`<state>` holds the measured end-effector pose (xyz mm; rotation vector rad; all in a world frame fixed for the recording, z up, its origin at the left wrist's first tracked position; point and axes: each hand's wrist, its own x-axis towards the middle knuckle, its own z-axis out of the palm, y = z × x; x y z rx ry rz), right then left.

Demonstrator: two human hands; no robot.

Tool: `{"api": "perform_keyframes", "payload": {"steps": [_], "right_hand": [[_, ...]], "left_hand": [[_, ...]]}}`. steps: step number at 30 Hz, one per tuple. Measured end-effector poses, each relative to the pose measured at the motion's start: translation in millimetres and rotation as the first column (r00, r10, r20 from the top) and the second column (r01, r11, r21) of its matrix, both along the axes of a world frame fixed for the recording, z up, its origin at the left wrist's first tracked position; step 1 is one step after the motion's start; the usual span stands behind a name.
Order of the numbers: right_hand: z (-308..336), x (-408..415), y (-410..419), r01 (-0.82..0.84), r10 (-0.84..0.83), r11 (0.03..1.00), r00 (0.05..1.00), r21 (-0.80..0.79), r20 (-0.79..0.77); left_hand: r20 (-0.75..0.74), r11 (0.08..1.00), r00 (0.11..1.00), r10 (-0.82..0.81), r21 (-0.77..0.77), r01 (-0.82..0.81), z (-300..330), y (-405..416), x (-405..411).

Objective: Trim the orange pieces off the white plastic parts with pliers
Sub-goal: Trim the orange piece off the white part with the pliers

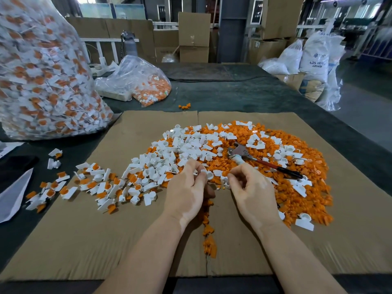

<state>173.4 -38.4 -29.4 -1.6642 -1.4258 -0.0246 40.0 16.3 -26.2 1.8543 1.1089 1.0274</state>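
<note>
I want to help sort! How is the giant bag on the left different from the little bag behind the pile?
The giant bag stands tall and stuffed full; the little bag lies slumped and mostly empty. The giant bag's base reaches the cardboard; the little bag sits farther back on the dark table. Both are clear plastic, holding white-and-orange parts.

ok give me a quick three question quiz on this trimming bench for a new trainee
1. True or false: the pliers are held in the right hand.
2. Where is the big clear bag of untrimmed parts? A) far left of the table B) on the floor C) on the person's lap
3. What does the left hand pinch?

Key:
1. False: they lie on the pile of parts on the cardboard sheet.
2. A
3. A small white plastic part.
</note>
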Motion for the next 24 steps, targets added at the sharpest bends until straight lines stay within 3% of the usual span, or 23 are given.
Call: {"api": "perform_keyframes", "payload": {"steps": [11,14,18,24], "right_hand": [[0.3,0.2,-0.7,-0.012,0.012,1.000,1.000,-0.006,-0.002],[0.1,0.2,-0.4,-0.029,0.029,1.000,0.998,-0.001,-0.053],[2.7,-0.3,-0.7,-0.070,0.075,0.997,0.969,0.030,-0.234],[5.9,-2.4,-1.1,-0.179,0.168,0.984,0.933,-0.006,-0.317]], "left_hand": [[0.068,0.952,0.959,-0.275,-0.123,0.282,5.9,-3.3,-4.3],[0.120,0.961,0.966,-0.229,-0.133,0.244,6.9,-1.4,-3.2],[0.112,0.986,0.990,-0.089,-0.131,0.103,3.4,6.2,-2.7],[0.044,0.984,0.990,-0.136,-0.108,0.140,3.6,6.4,-1.9]]}}
